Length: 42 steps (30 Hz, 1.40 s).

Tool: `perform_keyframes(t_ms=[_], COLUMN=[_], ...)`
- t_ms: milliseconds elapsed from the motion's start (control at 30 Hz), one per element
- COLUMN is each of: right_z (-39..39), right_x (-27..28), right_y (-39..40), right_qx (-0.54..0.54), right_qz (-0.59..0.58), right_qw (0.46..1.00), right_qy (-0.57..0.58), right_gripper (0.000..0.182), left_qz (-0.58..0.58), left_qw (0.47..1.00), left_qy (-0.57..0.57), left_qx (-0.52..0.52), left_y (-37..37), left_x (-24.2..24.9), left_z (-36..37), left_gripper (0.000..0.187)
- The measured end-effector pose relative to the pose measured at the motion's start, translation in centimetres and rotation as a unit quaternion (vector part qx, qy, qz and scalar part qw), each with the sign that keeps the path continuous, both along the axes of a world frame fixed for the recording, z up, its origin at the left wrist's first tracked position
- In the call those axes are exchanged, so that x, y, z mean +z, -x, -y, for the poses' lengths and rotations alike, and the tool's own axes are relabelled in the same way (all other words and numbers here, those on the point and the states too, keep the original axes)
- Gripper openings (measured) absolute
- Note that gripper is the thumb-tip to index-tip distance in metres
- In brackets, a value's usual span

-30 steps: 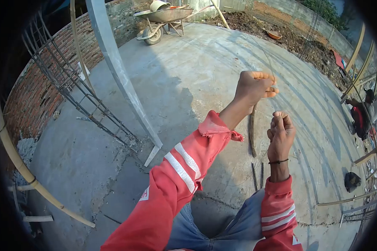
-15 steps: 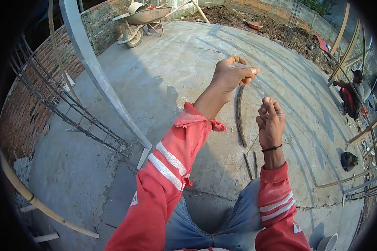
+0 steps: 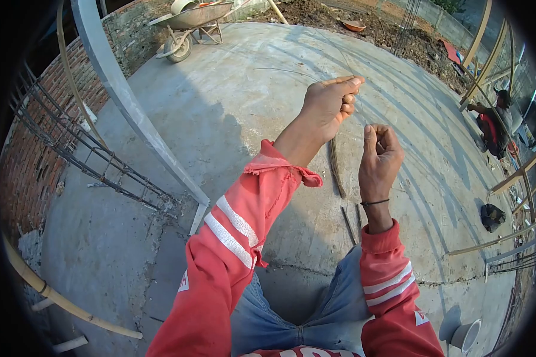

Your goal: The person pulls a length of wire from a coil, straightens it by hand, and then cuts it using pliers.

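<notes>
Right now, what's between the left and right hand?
In the head view, a thin wire crosses the gap between the left hand and the right hand; below it lies a bundle of wire strands on the concrete slab.

The sleeves [image 3: 238, 226] are red with white stripes. The jeans [image 3: 315, 315] are blue. A black band [image 3: 375, 203] circles the right wrist. The slab [image 3: 232, 113] is grey, the wall [image 3: 27, 166] red brick, the wheelbarrow [image 3: 190, 16] grey.

Left hand [image 3: 327, 106] centre frame, fingers pinched on thin wire [image 3: 292, 71]. Right hand [image 3: 380, 156] just right, pinching same wire. Rebar bundle [image 3: 336, 169] on concrete floor [image 3: 232, 107] beneath. Wheelbarrow [image 3: 190, 24] upper left.
</notes>
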State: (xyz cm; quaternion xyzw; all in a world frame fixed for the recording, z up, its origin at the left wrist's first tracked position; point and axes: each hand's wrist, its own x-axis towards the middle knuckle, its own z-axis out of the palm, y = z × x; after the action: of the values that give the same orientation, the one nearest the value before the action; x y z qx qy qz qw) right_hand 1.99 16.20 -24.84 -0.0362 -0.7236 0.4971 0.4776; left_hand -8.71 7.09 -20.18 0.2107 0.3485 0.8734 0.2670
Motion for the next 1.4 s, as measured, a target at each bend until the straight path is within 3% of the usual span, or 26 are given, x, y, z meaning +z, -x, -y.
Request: perform_keyframes(t_ms=[167, 233, 300, 400, 567, 633, 667, 700, 733, 767, 833, 933, 1000, 1167, 1267, 1333, 1400], right_z=[-1.1, -1.0, -1.4, -1.3, -1.5, -1.2, -1.5, -1.9, -2.3, -2.6, -3.0, -2.6, -2.9, -2.2, -1.6, -1.5, -2.4], right_x=[0.5, 1.4, 1.3, 1.2, 1.0, 2.6, 2.9, 3.2, 3.3, 3.2, 2.8, 2.4, 1.8, 1.2, 1.5, 2.0, 1.9], right_y=[-0.5, -1.3, -1.2, -1.2, -0.9, -2.1, -2.3, -2.5, -2.6, -2.6, -2.2, -1.3, -1.0, -0.9, -1.1, -1.4, -1.3], right_qx=[0.048, 0.139, 0.148, 0.129, 0.064, 0.206, 0.206, 0.278, 0.348, 0.346, 0.456, 0.421, 0.398, 0.306, 0.289, 0.317, 0.432], right_qz=[0.045, 0.075, 0.074, 0.08, 0.079, 0.156, 0.156, 0.15, 0.142, 0.141, 0.047, 0.019, 0.054, 0.143, 0.245, 0.227, 0.136], right_qw=[0.995, 0.957, 0.954, 0.961, 0.987, 0.947, 0.947, 0.926, 0.9, 0.901, 0.813, 0.793, 0.81, 0.869, 0.908, 0.911, 0.866], right_qy=[0.08, 0.244, 0.25, 0.233, 0.126, 0.193, 0.193, 0.207, 0.22, 0.221, 0.358, 0.44, 0.428, 0.362, 0.182, 0.134, 0.213], right_gripper=[0.017, 0.017, 0.016, 0.015, 0.014, 0.015, 0.015, 0.015, 0.015, 0.015, 0.013, 0.011, 0.011, 0.01, 0.01, 0.011, 0.012], left_qz=[-0.061, -0.098, -0.156, -0.202, -0.173, -0.173, -0.143, -0.112, -0.113, -0.097, -0.083, -0.135, -0.231, -0.29, -0.28, -0.267, -0.16], left_qw=[0.99, 0.981, 0.962, 0.955, 0.968, 0.971, 0.98, 0.985, 0.985, 0.99, 0.993, 0.988, 0.958, 0.922, 0.922, 0.928, 0.973], left_qy=[0.126, 0.167, 0.222, 0.213, 0.174, 0.162, 0.135, 0.109, 0.109, 0.078, 0.048, 0.066, 0.134, 0.221, 0.247, 0.245, 0.168], left_qx=[0.026, 0.035, 0.034, 0.042, 0.044, 0.044, -0.011, -0.067, -0.068, -0.069, -0.072, 0.017, 0.103, 0.127, 0.102, 0.082, -0.01], left_y=[-0.1, -0.1, -0.2, -0.4, -0.4, 0.3, 0.9, 1.0, 0.8, 0.5, -0.3, -0.9, -1.1, -1.0, -0.1, 0.9, 1.4], left_x=[0.3, 0.5, 0.7, 1.0, 0.8, 0.4, 0.2, 0.3, 0.4, 0.4, 1.1, 1.9, 2.1, 1.9, 1.4, 1.2, 1.4], left_z=[1.1, 1.5, 1.8, 1.9, 1.3, 1.5, 2.0, 2.3, 2.2, 1.9, 1.5, 1.0, 1.0, 1.3, 1.7, 2.3, 2.9], left_gripper=[0.031, 0.03, 0.026, 0.025, 0.024, 0.025, 0.026, 0.026, 0.026, 0.027, 0.028, 0.027, 0.027, 0.027, 0.027, 0.026, 0.025])
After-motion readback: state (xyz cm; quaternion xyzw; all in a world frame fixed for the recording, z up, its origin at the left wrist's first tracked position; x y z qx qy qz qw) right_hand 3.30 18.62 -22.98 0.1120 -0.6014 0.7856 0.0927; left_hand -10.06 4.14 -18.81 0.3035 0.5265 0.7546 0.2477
